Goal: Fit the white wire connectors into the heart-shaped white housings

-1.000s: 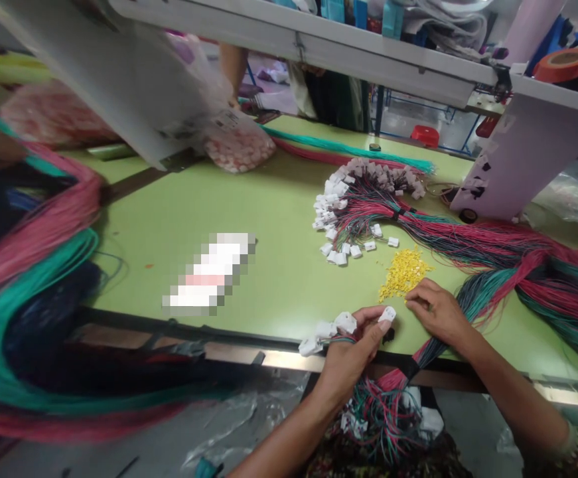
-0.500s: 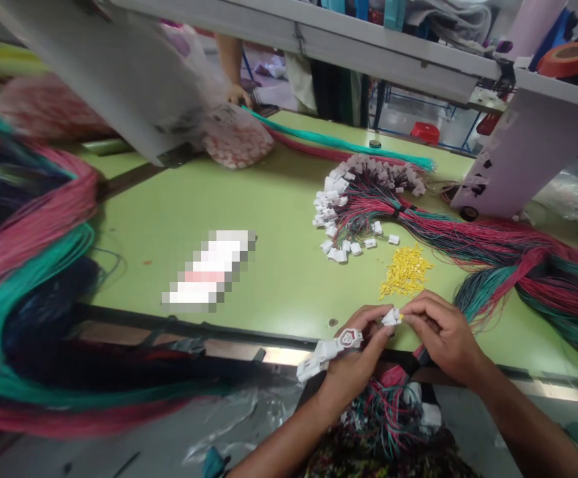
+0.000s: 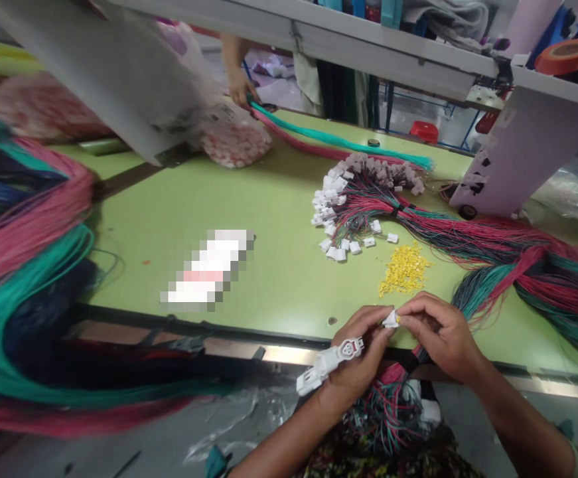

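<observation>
Between the thumb and fingers of my left hand is a small white connector. More white connectors stick out from the left side of that hand. My right hand pinches a tiny yellow piece against the right end of the small connector. A pile of yellow pieces lies on the table just above my hands. Pink, green and dark wires hang below my hands, in front of my lap. A black band wraps them.
A large wire bundle with white connectors lies across the green table. At left hang pink and green wires. Another person's hand holds teal and pink wires at the far edge. Bags of pale parts lie near the shelf support.
The white connectors at my left hand have tilted slightly. The other person's hand has shifted a little to the right and lifted the wire ends. My right hand has barely moved.
</observation>
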